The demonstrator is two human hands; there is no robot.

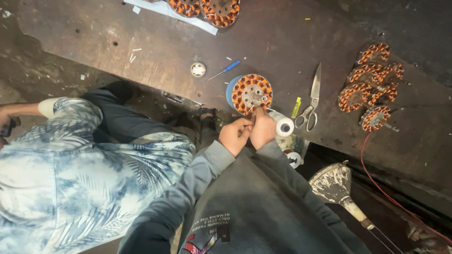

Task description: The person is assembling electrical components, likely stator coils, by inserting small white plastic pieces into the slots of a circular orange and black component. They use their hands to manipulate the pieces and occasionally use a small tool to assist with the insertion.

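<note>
fingertips (248, 123) hidden, top stators (221, 10) cropped

Bare workbench (141, 37) lay open toward its far-left corner. By the near edge, the wound stator (252, 94), thread spool (283, 126) and scissors (311, 101) crowded the space; a stator pile (372, 87) blocked the right end.

Both grey-sleeved arms reach up toward the middle of the frame. The left hand (234, 135) and right hand (262, 128) meet there, knuckles touching, fingers curled and pinched together.
</note>
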